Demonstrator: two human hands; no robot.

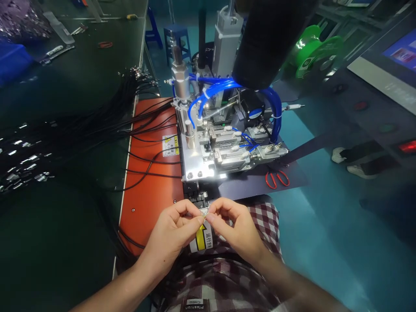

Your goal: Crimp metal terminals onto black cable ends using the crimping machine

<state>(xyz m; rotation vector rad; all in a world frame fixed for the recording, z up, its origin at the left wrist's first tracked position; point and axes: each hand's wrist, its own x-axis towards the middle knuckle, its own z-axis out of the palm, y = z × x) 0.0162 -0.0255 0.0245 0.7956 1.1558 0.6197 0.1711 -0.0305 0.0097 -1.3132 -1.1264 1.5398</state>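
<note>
My left hand (177, 227) and my right hand (230, 223) meet fingertip to fingertip in front of the machine. Both are closed in a pinch on thin, light-coloured wires (204, 214), of which only a short bit shows between the fingers. Just beyond the fingertips is a small black and metal fixture (200, 197) at the machine's near end. Below the hands lies a white label with a yellow arrow (201, 239). Black cables (156, 175) run across the orange plate (149, 208) into the machine's left side.
The metal machine (198, 158) with blue air hoses (221, 86) stands ahead. Red-handled scissors (277, 179) lie on its grey base. A large bundle of black cables (81, 134) covers the dark table at left. A green spool (308, 50) and a person's feet (354, 167) are at right.
</note>
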